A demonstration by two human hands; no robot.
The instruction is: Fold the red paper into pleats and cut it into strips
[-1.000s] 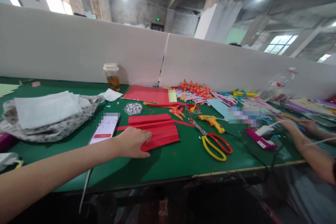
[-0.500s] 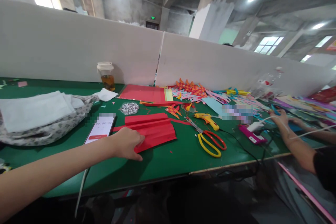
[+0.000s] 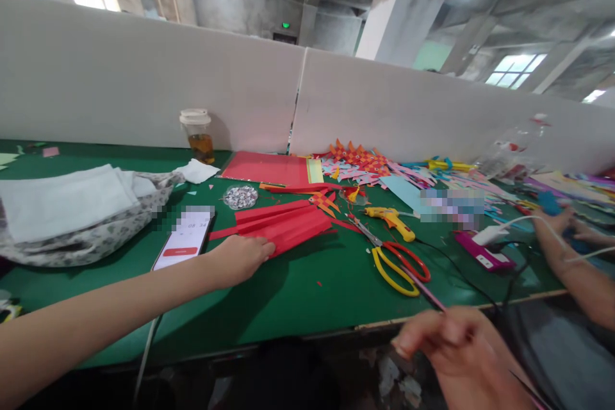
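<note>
My left hand (image 3: 247,261) is closed on the near left edge of a sheet of red pleated paper (image 3: 293,224), which is tilted slightly off the green table. At the lower right my right hand (image 3: 456,339) pinches a thin pink stick (image 3: 434,296), whose front end passes over the scissors' handles; its exact kind I cannot make out. The scissors (image 3: 379,246), with one yellow and one red handle, lie open between my hands. A woven orange paper fish (image 3: 325,204) touches the far right of the red paper. Behind the scissors rests a yellow glue gun (image 3: 391,221).
A phone (image 3: 185,238) with its cable lies left of the red paper, near a cloth bundle (image 3: 81,205). Behind are a lidded cup of tea (image 3: 199,141), googly eyes (image 3: 240,196) and paper strips. A co-worker's hands (image 3: 557,224) work at right, beyond a purple power strip (image 3: 483,253).
My right hand has come into view at the lower right with the pink stick. My left hand has closed on the red paper, whose near edge has lifted and swung away from me.
</note>
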